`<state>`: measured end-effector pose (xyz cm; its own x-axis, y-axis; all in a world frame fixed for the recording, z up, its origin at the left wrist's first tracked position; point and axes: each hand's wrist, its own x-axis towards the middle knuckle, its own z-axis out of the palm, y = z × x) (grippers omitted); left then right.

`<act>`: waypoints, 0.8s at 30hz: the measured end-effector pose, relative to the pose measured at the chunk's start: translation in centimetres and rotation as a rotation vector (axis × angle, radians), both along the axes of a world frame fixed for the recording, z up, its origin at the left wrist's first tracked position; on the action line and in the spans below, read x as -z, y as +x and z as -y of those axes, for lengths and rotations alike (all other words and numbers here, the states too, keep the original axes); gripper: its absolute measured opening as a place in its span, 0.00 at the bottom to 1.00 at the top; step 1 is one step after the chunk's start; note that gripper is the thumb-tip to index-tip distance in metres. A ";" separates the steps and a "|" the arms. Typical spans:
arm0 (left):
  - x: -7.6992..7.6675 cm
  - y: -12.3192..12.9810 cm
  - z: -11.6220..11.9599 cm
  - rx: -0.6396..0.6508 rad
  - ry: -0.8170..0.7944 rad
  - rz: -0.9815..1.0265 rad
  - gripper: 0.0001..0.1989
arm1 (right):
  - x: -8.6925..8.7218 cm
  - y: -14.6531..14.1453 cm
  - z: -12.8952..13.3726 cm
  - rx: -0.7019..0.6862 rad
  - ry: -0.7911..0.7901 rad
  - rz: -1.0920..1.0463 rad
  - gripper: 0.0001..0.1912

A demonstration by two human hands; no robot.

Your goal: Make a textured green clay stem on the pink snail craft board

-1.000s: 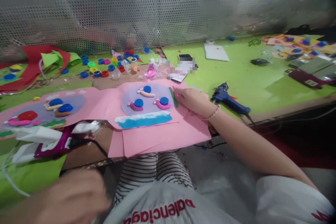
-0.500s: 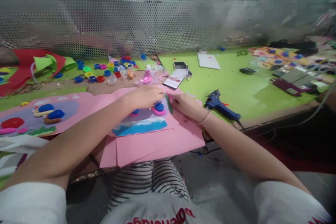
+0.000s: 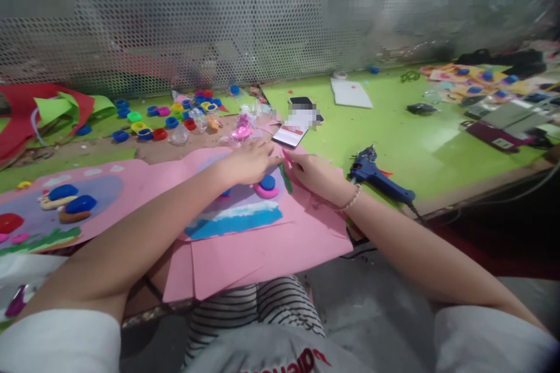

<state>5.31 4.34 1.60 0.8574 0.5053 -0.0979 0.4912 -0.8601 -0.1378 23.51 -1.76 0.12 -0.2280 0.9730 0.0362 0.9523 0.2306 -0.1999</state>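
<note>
Holding pink piece, seemingly: right hand

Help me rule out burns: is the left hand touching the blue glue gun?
Apart: head view shows right hand between left hand and blue glue gun.

On the pink sheet, the left hand and forearm mostly hide 1 blue cap; the pink bit at the right hand is too small to identify. Left of the sheet, the picture's edge cuts 1 red cap.

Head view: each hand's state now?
Left hand: open, index finger extended near the green strip.
Right hand: closed on a small pink item.
</note>
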 end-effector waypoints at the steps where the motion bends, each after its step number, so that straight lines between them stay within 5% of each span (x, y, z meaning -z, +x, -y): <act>1: -0.1 0.1 0.1 -0.008 -0.013 -0.003 0.27 | 0.0 0.0 0.0 -0.003 -0.001 0.007 0.21; 10: -0.5 0.3 -0.8 -0.132 -0.150 0.033 0.29 | -0.2 -0.1 0.3 -0.012 0.011 -0.045 0.20; 24: 1.2 -0.7 -1.5 -0.008 -0.138 0.131 0.24 | 0.8 0.0 0.0 -0.044 0.028 0.042 0.24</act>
<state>4.66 5.80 0.40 0.8632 0.5019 -0.0543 0.5043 -0.8622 0.0473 23.56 -1.73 -0.64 -0.2723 0.9607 0.0533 0.9485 0.2773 -0.1531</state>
